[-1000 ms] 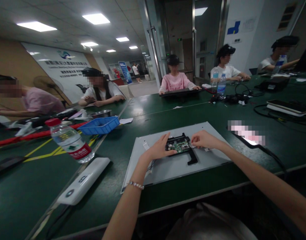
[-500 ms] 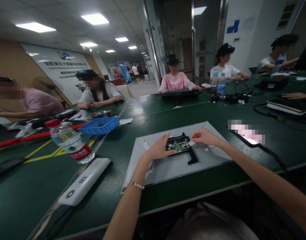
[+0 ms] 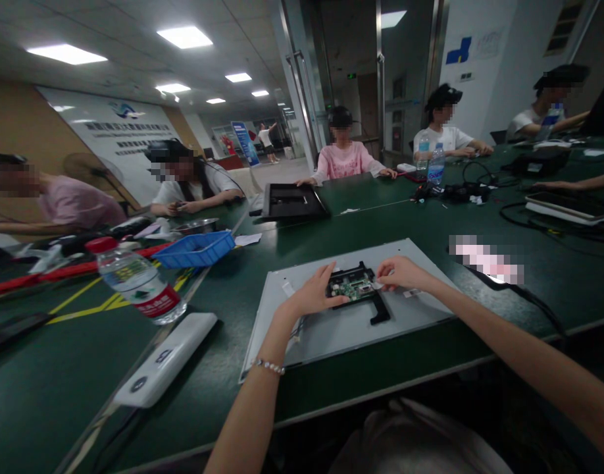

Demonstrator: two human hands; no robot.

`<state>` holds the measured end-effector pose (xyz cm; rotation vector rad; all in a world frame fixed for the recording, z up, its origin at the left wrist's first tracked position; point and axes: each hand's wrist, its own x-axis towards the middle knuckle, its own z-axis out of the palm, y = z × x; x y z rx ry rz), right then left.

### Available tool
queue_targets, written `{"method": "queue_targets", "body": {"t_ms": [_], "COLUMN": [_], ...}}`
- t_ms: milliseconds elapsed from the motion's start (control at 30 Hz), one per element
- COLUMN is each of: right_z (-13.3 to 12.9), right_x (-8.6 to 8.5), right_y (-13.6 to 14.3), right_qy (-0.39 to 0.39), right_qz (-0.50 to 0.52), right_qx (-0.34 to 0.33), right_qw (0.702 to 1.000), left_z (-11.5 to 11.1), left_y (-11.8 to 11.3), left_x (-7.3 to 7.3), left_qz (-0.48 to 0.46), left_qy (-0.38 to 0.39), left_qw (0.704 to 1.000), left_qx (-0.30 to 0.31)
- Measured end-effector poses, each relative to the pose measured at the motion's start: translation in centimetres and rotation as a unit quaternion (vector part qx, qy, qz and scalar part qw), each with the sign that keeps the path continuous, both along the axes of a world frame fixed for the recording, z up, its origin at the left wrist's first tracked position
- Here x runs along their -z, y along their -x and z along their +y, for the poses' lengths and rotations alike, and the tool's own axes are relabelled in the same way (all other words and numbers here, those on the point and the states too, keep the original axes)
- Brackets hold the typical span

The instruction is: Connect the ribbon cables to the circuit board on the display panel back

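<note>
A grey flat display panel (image 3: 322, 339) lies face down on the green table before me. On it sits a black plastic bracket (image 3: 379, 309) with a green circuit board (image 3: 354, 288) inside. My left hand (image 3: 312, 293) grips the bracket's left side, thumb along the near edge and fingers at the far edge. At the board's right end, my right hand (image 3: 398, 273) is closed in a pinch on a small white flat strip (image 3: 377, 286), mostly covered by the fingertips. A white cable (image 3: 296, 332) shows on the panel beside my left wrist.
Left of the panel are a white power bank (image 3: 168, 359), a water bottle (image 3: 139, 283) and a blue tray (image 3: 196, 249). A phone (image 3: 484, 263) with a cable lies to the right. Across the table, a person in pink touches a black frame (image 3: 295, 201); other people sit around.
The black frame across the table has swung to the left, one hand of the person in pink on it. My right fingers have shifted slightly over the white strip; my left hand stays put.
</note>
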<state>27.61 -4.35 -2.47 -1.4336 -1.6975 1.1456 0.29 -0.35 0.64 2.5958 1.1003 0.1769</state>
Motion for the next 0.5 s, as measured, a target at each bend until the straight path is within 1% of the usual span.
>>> {"method": "queue_targets", "body": {"t_ms": [167, 300, 500], "right_z": [-0.12, -0.01, 0.11], "right_x": [0.07, 0.19, -0.07], "right_y": [0.13, 0.05, -0.15], "right_qy": [-0.009, -0.062, -0.146], "right_qz": [-0.006, -0.056, -0.148], "right_qx": [-0.013, -0.037, -0.034], "right_qw": [1.000, 0.996, 0.978], "left_z": [0.01, 0.04, 0.26], "left_y": [-0.03, -0.05, -0.04], "left_x": [-0.02, 0.01, 0.32], "left_qz": [-0.003, 0.000, -0.001], "left_qy": [0.000, 0.000, -0.009], "left_qw": [1.000, 1.000, 1.000], "left_qx": [0.002, 0.004, 0.004]}}
